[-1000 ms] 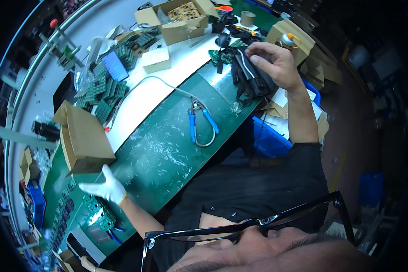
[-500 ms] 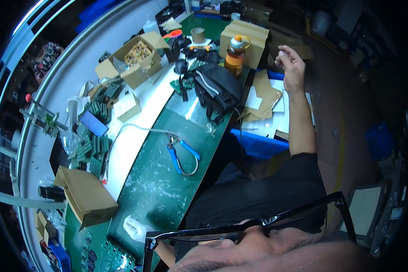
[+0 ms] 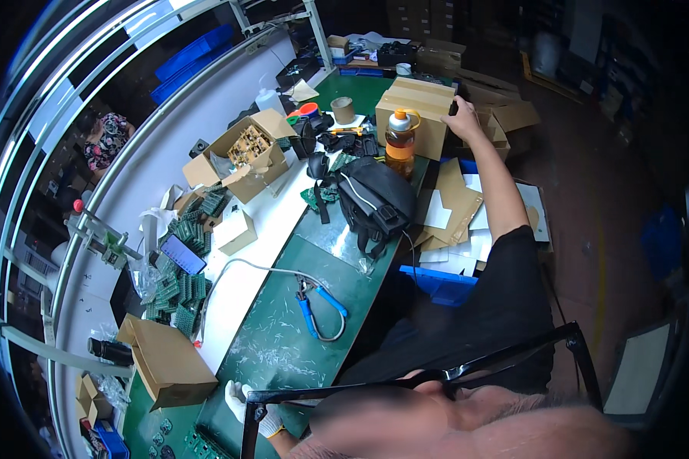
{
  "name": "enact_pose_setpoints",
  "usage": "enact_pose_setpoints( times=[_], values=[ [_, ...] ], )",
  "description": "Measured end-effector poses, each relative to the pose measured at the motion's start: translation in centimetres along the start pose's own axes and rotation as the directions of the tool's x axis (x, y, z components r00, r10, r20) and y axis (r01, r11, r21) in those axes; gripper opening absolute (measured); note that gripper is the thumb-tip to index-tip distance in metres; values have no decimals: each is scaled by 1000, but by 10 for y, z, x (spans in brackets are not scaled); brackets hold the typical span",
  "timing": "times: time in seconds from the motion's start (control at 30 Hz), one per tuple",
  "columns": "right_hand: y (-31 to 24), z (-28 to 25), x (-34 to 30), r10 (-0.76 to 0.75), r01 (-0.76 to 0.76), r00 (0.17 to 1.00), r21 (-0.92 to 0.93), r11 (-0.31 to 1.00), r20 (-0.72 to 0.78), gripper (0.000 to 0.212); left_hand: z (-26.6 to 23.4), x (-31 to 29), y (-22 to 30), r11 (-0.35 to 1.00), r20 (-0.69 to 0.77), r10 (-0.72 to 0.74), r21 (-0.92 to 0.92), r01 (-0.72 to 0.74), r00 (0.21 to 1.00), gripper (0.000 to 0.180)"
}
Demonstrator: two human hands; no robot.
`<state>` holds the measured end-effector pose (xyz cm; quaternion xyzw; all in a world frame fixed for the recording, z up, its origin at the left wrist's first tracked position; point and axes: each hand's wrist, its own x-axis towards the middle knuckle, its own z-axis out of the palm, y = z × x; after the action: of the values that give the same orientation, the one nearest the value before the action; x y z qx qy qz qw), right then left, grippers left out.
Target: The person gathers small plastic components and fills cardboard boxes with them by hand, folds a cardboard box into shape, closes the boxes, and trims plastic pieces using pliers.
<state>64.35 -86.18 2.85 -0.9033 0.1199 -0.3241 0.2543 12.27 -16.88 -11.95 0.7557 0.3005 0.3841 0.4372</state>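
My bare right hand (image 3: 465, 122) reaches far out to the upper right, at the right edge of a closed cardboard box (image 3: 415, 109). Its fingers are closed around a small dark thing (image 3: 454, 108) that I cannot make out. In front of the box stands a bottle (image 3: 400, 145) with an orange band and an orange-and-white cap. My left hand (image 3: 236, 399), in a white glove, is low over the green mat (image 3: 283, 314), near an open cardboard box (image 3: 168, 366). The glasses frame partly hides it, so its fingers are unclear. Blue-handled cutters (image 3: 318, 307) lie on the mat.
A black bag (image 3: 371, 199) rests on the bench. Green circuit boards (image 3: 177, 287), a phone (image 3: 182, 255) and an open box of parts (image 3: 245, 157) are along the left. A blue bin (image 3: 440, 285) with cardboard and paper stands beside the bench. Another person (image 3: 106, 141) is beyond the rail.
My right hand has moved from above the bin to the box's edge, and its fingers now close on a dark thing. The view has shifted, and my gloved left hand stays low by the mat.
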Motion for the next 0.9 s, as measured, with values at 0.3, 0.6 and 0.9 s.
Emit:
enact_pose_setpoints(
  times=[0.3, 0.6, 0.9],
  values=[
    [-44, 29, 34, 92, 24, 936, -323, 946, 340, 108, 8, -9, 17, 982, -2, 8, 189, -7, 1000, 42],
    [-3, 60, 28, 66, 75, 889, -285, 956, 454, 117, 26, -15, 22, 990, -74, 28, 140, -17, 997, 42],
    [14, 58, 10, -33, 128, 937, -257, 958, 347, 115, 53, -7, 18, 991, 96, 78, 98, -87, 992, 41]
  ],
)
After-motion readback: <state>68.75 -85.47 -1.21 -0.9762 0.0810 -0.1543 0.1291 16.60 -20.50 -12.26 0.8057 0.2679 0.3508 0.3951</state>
